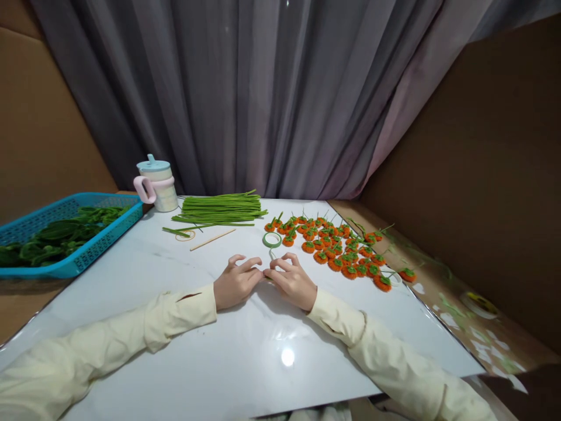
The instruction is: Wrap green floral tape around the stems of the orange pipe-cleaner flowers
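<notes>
My left hand (239, 283) and my right hand (293, 285) meet over the middle of the white table, fingertips pinched close together. From a roll of green floral tape (272, 240) just beyond them, a loose strip (272, 254) runs down to the fingers of my right hand. A thin greenish bit (268, 279) shows between the fingertips; most of it is hidden by the fingers. To the right lie many small orange fuzzy persimmons (335, 264) with green tops and thin stems. Behind my left hand rests a thin wooden stick (213, 240).
A pile of green fuzzy stems (221, 207) lies at the back, with loose stems and a tan ring (184, 235) before it. A lidded cup (160, 186) stands at back left, beside a blue basket (83, 260) of green leaves. Paper scraps (449, 320) litter the right ledge.
</notes>
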A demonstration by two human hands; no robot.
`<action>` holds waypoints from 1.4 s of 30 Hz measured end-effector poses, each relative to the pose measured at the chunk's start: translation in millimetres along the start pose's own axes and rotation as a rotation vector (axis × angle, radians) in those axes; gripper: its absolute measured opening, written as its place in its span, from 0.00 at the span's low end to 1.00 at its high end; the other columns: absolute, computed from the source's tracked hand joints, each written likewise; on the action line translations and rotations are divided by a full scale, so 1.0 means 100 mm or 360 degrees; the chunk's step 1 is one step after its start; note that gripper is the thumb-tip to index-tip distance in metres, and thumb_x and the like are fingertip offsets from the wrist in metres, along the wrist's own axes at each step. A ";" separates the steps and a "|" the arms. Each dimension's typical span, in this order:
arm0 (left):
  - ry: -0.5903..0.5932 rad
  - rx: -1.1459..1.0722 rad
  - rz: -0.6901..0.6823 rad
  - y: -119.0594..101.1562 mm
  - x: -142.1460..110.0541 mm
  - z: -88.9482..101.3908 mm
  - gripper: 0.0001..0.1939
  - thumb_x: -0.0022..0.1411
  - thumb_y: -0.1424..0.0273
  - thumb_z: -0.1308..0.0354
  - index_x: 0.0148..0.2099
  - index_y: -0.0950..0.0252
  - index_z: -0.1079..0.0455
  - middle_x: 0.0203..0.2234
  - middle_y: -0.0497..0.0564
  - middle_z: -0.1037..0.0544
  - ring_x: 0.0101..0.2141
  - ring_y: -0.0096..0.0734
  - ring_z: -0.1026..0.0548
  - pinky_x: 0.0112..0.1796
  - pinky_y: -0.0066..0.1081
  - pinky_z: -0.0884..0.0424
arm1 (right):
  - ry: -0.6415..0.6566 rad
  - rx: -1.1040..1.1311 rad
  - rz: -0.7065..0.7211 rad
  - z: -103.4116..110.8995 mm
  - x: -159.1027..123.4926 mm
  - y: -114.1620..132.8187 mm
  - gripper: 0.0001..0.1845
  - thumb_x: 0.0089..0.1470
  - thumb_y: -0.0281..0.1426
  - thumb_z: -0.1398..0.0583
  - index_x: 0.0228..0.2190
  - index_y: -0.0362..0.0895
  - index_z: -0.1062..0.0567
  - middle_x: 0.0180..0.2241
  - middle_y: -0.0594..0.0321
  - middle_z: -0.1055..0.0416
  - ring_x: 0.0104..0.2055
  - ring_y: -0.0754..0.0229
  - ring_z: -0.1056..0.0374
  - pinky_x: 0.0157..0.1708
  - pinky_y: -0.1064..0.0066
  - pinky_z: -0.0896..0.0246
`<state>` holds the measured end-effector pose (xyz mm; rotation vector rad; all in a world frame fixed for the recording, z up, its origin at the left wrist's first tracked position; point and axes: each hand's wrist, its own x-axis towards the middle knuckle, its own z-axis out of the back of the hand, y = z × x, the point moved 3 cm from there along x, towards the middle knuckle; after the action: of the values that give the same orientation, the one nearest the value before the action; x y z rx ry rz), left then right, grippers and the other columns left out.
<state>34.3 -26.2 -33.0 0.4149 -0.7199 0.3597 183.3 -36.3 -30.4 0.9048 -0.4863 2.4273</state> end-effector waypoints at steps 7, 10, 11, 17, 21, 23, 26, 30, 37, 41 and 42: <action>0.0004 -0.0106 0.0006 0.01 -0.03 -0.02 0.10 0.56 0.83 0.56 0.33 0.65 0.39 0.23 0.47 0.24 0.42 0.30 0.30 0.44 0.37 0.51 | -0.0135 -0.0243 0.0268 0.07 -0.02 0.05 0.12 0.57 0.18 0.52 0.37 0.36 0.31 0.25 0.60 0.26 0.40 0.59 0.36 0.42 0.62 0.50; 0.0052 -0.0227 0.0080 0.03 -0.01 -0.01 0.10 0.56 0.83 0.56 0.32 0.65 0.38 0.23 0.47 0.25 0.43 0.31 0.30 0.45 0.38 0.52 | -0.0135 -0.0424 0.0386 0.10 -0.04 0.07 0.13 0.58 0.19 0.52 0.36 0.35 0.29 0.30 0.56 0.25 0.44 0.59 0.37 0.42 0.63 0.49; 0.0109 -0.0309 0.0141 0.05 0.00 0.00 0.10 0.56 0.83 0.56 0.31 0.66 0.38 0.22 0.46 0.25 0.43 0.31 0.30 0.45 0.38 0.53 | -0.0123 -0.0484 0.0422 0.11 -0.05 0.08 0.13 0.57 0.19 0.52 0.36 0.35 0.28 0.31 0.56 0.25 0.44 0.59 0.37 0.42 0.64 0.49; 0.0830 -0.1165 0.0725 0.16 0.17 0.06 0.16 0.62 0.76 0.53 0.23 0.65 0.34 0.24 0.46 0.24 0.45 0.33 0.31 0.46 0.36 0.45 | -0.0151 -0.0589 0.0522 0.19 -0.04 0.11 0.13 0.57 0.20 0.50 0.35 0.36 0.26 0.35 0.57 0.25 0.45 0.60 0.37 0.40 0.67 0.48; 0.1220 -0.1637 0.0917 0.21 0.19 0.07 0.16 0.63 0.73 0.54 0.26 0.66 0.30 0.24 0.48 0.24 0.34 0.31 0.26 0.37 0.29 0.35 | -0.0130 -0.0445 0.0519 0.16 -0.02 0.10 0.13 0.58 0.19 0.51 0.35 0.36 0.27 0.33 0.58 0.25 0.44 0.62 0.37 0.40 0.67 0.48; 0.1221 -0.1522 0.0873 0.22 0.19 0.07 0.17 0.64 0.70 0.55 0.28 0.66 0.30 0.27 0.48 0.23 0.34 0.31 0.27 0.38 0.31 0.36 | -0.0114 -0.0360 0.0452 0.14 -0.02 0.07 0.12 0.58 0.19 0.51 0.35 0.36 0.28 0.31 0.59 0.25 0.43 0.62 0.36 0.40 0.67 0.48; 0.0975 -0.1025 0.0726 0.22 0.19 0.11 0.10 0.61 0.65 0.48 0.31 0.64 0.31 0.32 0.49 0.23 0.44 0.38 0.31 0.44 0.38 0.42 | -0.0122 -0.0200 0.0286 0.10 -0.03 0.01 0.11 0.59 0.19 0.51 0.36 0.37 0.30 0.27 0.60 0.25 0.42 0.63 0.35 0.40 0.66 0.50; 0.0628 -0.0416 0.0448 0.12 0.18 0.16 0.09 0.58 0.66 0.42 0.34 0.66 0.36 0.31 0.50 0.24 0.50 0.44 0.35 0.46 0.44 0.49 | -0.0104 0.0006 0.0080 0.08 -0.03 -0.02 0.09 0.57 0.20 0.50 0.37 0.38 0.32 0.23 0.63 0.27 0.41 0.61 0.34 0.40 0.64 0.53; 0.0251 -0.0121 0.0042 0.00 0.17 0.18 0.11 0.64 0.80 0.55 0.29 0.67 0.38 0.24 0.49 0.24 0.45 0.35 0.30 0.45 0.40 0.49 | -0.0056 0.0093 0.0004 0.05 -0.03 0.01 0.08 0.57 0.20 0.48 0.37 0.40 0.32 0.23 0.63 0.26 0.41 0.60 0.34 0.40 0.63 0.54; 0.0211 -0.0168 0.0001 0.02 0.19 0.19 0.13 0.62 0.82 0.57 0.27 0.67 0.38 0.22 0.49 0.25 0.43 0.34 0.29 0.44 0.40 0.49 | -0.0026 0.0011 0.0099 0.04 -0.03 0.02 0.09 0.58 0.21 0.50 0.37 0.40 0.32 0.26 0.62 0.25 0.42 0.61 0.35 0.41 0.63 0.53; 0.0217 -0.0174 -0.0004 0.02 0.19 0.20 0.13 0.62 0.82 0.57 0.27 0.67 0.38 0.22 0.49 0.25 0.43 0.34 0.29 0.44 0.40 0.49 | -0.0033 -0.0015 0.0137 0.04 -0.03 0.03 0.09 0.58 0.21 0.50 0.38 0.39 0.32 0.26 0.61 0.25 0.43 0.61 0.35 0.41 0.63 0.53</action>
<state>35.8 -30.9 -5.9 0.2850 -0.6032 0.3408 185.8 -41.3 -30.2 0.9237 -0.5548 2.4925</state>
